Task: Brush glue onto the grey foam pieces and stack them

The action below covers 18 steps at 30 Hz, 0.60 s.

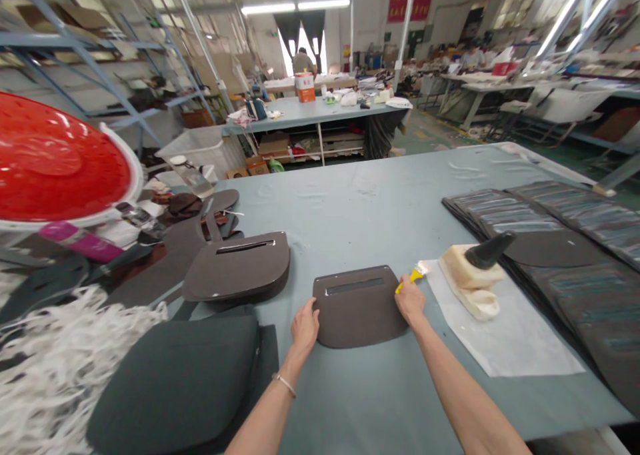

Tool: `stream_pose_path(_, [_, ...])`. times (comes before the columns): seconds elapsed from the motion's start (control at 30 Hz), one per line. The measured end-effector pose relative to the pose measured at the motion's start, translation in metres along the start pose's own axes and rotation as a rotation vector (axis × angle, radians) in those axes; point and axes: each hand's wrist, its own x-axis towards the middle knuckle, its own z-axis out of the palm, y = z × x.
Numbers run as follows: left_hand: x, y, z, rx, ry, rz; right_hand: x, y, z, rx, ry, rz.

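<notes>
A dark brown flat panel [361, 315] with rounded corners and a long slot lies on the table in front of me. My left hand [305, 325] grips its left edge, fingers curled at the rim. At the right edge is my right hand [410, 300], closed around a small brush [416, 273] with a yellow handle; its pale bristles point up and away to the right. Right of that hand, a cream-coloured container [467, 275] with a black cone-shaped top rests on a white sheet [505, 341]. To the left lies a stack of similar slotted panels [240, 271].
Stacks of dark slotted pieces [575, 255] line the table's right side. Dark green rounded pieces [180, 381] and white strips [65, 368] occupy the near left. A red round stool-like top [60, 161] juts in at left. Another worktable [320, 111] stands beyond.
</notes>
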Motion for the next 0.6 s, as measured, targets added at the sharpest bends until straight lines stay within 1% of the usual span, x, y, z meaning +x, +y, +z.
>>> stream_pose_path(0.27, [-0.003, 0.0, 0.0, 0.0, 0.005, 0.001, -0.002, 0.001, 0.0, 0.011, 0.006, 0.007])
stream_pose_path(0.37, [-0.007, 0.003, -0.001, -0.003, 0.028, 0.01, -0.004, 0.001, -0.002, 0.008, 0.015, -0.011])
stream_pose_path(0.43, [-0.009, 0.007, -0.002, -0.008, 0.047, 0.01, -0.007, -0.001, -0.005, -0.016, 0.055, -0.036])
stream_pose_path(0.5, [-0.011, 0.011, -0.005, -0.019, 0.054, 0.008, -0.011, -0.004, -0.007, -0.056, 0.127, -0.06])
stream_pose_path(0.6, [-0.015, 0.009, -0.021, -0.052, 0.056, 0.004, -0.019, -0.002, -0.008, -0.098, 0.228, -0.093])
